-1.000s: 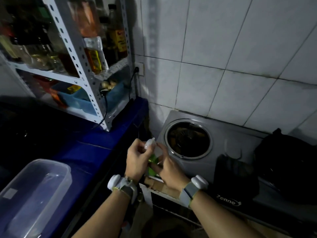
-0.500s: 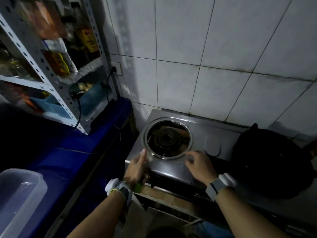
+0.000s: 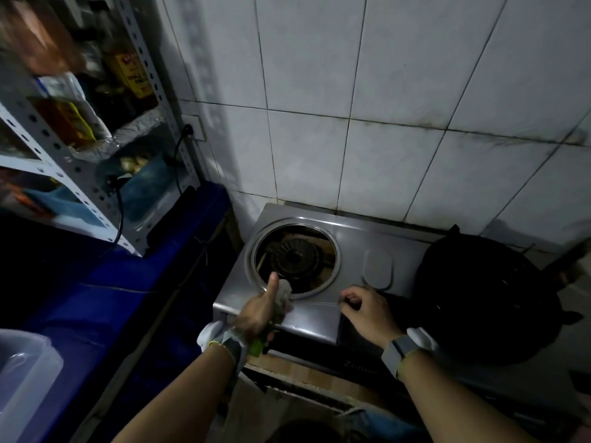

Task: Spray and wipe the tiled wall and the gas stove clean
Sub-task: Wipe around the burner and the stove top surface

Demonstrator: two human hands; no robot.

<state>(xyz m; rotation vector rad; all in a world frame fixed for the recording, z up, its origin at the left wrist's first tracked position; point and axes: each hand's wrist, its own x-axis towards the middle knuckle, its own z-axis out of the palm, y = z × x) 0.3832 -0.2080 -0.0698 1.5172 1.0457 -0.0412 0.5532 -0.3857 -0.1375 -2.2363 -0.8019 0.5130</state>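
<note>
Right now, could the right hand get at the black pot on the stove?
Probably yes: the right hand is over the stove beside the black pot, nothing standing between them. The left hand grips a bottle.

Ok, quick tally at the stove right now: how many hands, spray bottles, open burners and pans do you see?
hands: 2, left hand and right hand
spray bottle: 1, gripped by the left hand
open burner: 1
black pan: 1, on the stove's right side
Total: 5
</note>
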